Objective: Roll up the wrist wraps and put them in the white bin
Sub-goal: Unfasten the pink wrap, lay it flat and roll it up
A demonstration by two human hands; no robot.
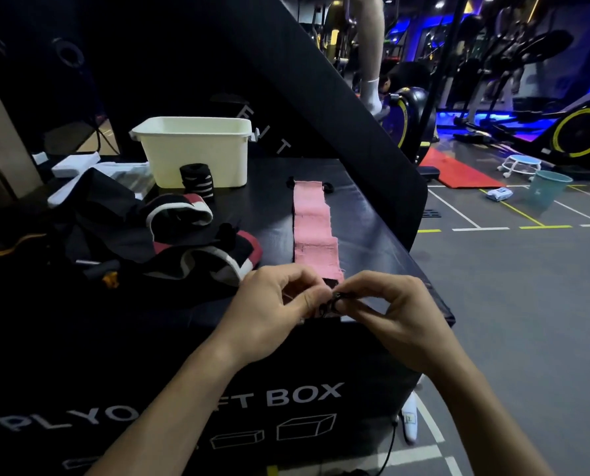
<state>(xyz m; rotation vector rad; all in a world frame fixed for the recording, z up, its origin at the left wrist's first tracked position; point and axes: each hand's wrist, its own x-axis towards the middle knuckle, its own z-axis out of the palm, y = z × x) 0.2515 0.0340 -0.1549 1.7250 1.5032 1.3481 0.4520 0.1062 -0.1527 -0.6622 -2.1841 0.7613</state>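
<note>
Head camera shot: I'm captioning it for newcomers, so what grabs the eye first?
The pink wrist wrap lies stretched flat along the black plyo box, both hands pinching its near end. Behind, left, stands the white bin, a rolled black wrap before it.

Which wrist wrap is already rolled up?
The black one with white stripes, standing in front of the white bin. The pink wrap lies stretched out flat, and the black, red and white ones sit in a loose heap.

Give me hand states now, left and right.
Left hand: pinching the near end of the pink wrap.
Right hand: pinching the same end, at its dark tip.
</note>
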